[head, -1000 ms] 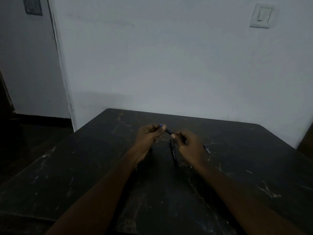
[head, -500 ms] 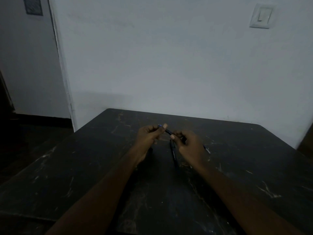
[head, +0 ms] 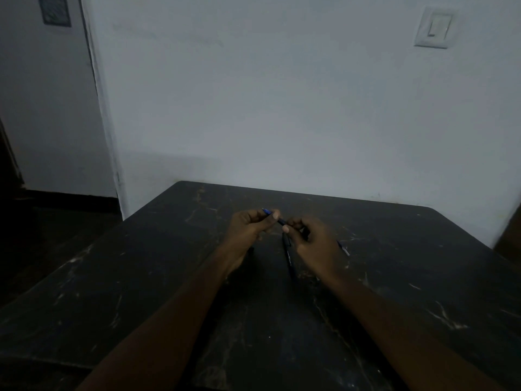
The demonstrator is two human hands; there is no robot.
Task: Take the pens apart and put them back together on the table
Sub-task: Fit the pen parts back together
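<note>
Pens are the matter here, and one slim dark pen with a blue end (head: 277, 220) is held above the dark scratched counter (head: 169, 277), near its middle. The left hand (head: 249, 228) pinches the blue end between thumb and fingers, and the right hand (head: 313, 244) pinches the other part of the same pen; the two hands are close together with only a short piece of the barrel visible between them. A second dark pen (head: 288, 256) lies flat on the counter, just below the hands and between the forearms. A small thin piece with a pale tip (head: 344, 249) shows beside the right hand, but the light is too weak to say what it is. The step in hand seems to be the separating or joining of two parts of the held pen; which of the two cannot be told. The next move probably calls for a firm hold on both sides and a straight pull or twist along the barrel, so that no small part falls.
</note>
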